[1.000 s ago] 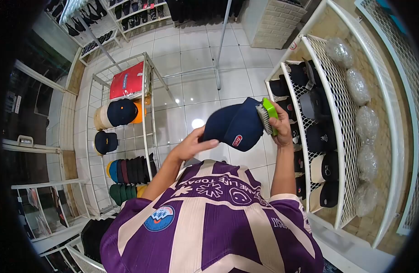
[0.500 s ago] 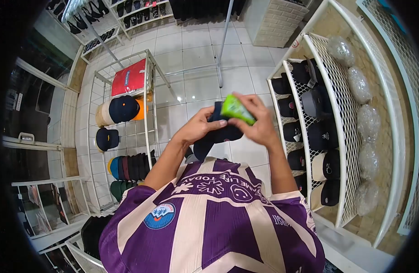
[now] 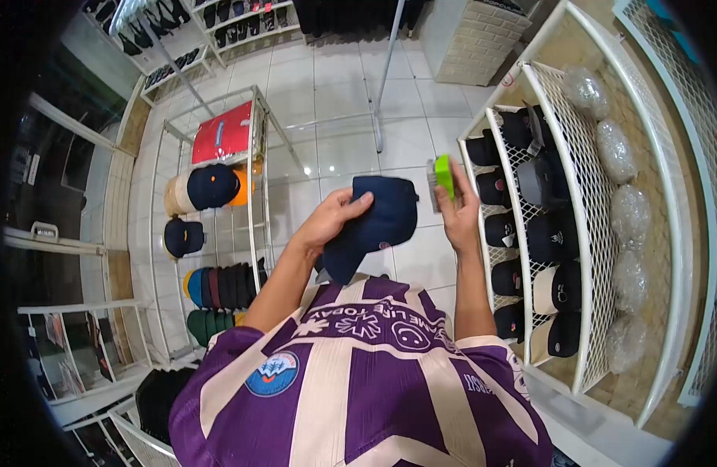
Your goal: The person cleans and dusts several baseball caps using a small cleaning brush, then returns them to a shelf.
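Observation:
A dark navy cap [image 3: 386, 214] is in my left hand [image 3: 331, 218], its brim pointing down toward my shirt. My left thumb lies on top of the fabric, with the other fingers mostly hidden beneath. To the right of the cap, my right hand [image 3: 460, 210] grips a bright green brush [image 3: 444, 177]. Its pale bristles face left toward the cap, and a gap separates the two. A small reddish mark shows on the cap's lower part.
At left, a white wire rack [image 3: 259, 226] carries stacked caps [image 3: 210, 187] and a red packaged garment [image 3: 222, 132]. Along the right, a white mesh shelf [image 3: 557, 140] holds rows of caps, with clear plastic-wrapped bundles [image 3: 615, 148] on its top. A metal pole [image 3: 380, 101] stands ahead on the tiled floor.
The brush has moved off the cap to the right and turned upright in my right hand. The cap now shows more of its surface, still in my left hand.

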Action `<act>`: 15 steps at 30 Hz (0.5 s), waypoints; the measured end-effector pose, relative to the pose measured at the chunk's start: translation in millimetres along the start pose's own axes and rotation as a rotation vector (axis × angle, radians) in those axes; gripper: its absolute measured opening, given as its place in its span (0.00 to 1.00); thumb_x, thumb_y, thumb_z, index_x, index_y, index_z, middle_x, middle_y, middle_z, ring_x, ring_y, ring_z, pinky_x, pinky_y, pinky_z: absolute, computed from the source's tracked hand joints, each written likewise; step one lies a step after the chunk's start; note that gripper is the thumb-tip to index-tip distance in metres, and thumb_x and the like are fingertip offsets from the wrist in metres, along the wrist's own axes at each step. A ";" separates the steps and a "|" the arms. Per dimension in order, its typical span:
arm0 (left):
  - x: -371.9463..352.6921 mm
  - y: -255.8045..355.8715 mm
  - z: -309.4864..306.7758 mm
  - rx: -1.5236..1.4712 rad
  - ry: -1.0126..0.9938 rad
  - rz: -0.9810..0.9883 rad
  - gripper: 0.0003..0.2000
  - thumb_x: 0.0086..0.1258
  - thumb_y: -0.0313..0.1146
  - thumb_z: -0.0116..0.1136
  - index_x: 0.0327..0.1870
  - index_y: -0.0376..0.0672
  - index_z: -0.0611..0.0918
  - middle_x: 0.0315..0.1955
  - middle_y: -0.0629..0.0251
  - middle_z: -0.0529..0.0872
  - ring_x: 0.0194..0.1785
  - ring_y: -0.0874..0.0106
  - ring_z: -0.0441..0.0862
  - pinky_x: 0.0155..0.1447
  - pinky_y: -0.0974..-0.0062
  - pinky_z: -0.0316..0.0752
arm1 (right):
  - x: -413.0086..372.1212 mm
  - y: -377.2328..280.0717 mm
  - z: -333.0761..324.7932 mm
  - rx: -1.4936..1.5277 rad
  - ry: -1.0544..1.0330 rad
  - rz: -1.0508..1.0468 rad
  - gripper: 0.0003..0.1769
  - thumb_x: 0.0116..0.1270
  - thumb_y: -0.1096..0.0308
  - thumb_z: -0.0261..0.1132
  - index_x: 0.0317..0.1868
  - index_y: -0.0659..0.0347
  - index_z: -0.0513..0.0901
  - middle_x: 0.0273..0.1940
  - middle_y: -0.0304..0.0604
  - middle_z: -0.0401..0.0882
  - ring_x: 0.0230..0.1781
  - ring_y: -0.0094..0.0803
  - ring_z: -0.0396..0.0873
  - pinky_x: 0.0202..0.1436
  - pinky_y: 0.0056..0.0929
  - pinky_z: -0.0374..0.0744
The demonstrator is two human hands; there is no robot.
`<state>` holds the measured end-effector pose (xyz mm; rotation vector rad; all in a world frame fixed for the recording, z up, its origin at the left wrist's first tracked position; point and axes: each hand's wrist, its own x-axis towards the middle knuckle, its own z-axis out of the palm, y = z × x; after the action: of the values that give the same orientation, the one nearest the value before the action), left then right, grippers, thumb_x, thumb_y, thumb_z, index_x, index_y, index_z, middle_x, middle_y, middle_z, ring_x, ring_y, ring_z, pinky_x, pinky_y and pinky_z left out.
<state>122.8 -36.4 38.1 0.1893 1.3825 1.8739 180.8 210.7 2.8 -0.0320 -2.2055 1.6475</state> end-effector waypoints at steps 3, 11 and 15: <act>15.0 -10.4 -2.3 -0.073 -0.040 0.030 0.18 0.81 0.45 0.57 0.54 0.38 0.84 0.42 0.66 0.90 0.40 0.80 0.86 0.47 0.80 0.82 | -1.8 -43.1 25.6 -0.187 0.026 -0.239 0.36 0.58 0.69 0.78 0.68 0.60 0.79 0.55 0.49 0.79 0.56 0.45 0.79 0.63 0.39 0.75; 9.8 23.2 5.9 0.024 0.222 0.048 0.17 0.81 0.46 0.57 0.46 0.39 0.85 0.39 0.67 0.89 0.35 0.79 0.86 0.43 0.79 0.81 | -17.0 -67.8 28.1 -0.431 -0.090 -0.426 0.38 0.48 0.71 0.78 0.65 0.51 0.83 0.54 0.44 0.81 0.56 0.45 0.77 0.61 0.43 0.72; 25.4 12.6 -1.1 -0.085 0.271 0.061 0.18 0.80 0.47 0.58 0.46 0.37 0.85 0.38 0.67 0.89 0.36 0.78 0.86 0.42 0.78 0.81 | -15.5 -63.2 40.7 -0.521 -0.240 -0.526 0.41 0.50 0.75 0.74 0.68 0.42 0.82 0.57 0.39 0.79 0.58 0.41 0.75 0.60 0.42 0.72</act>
<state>98.6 -21.8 40.5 -0.0688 1.4849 2.0624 195.4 150.0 47.2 0.5790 -2.4753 0.8112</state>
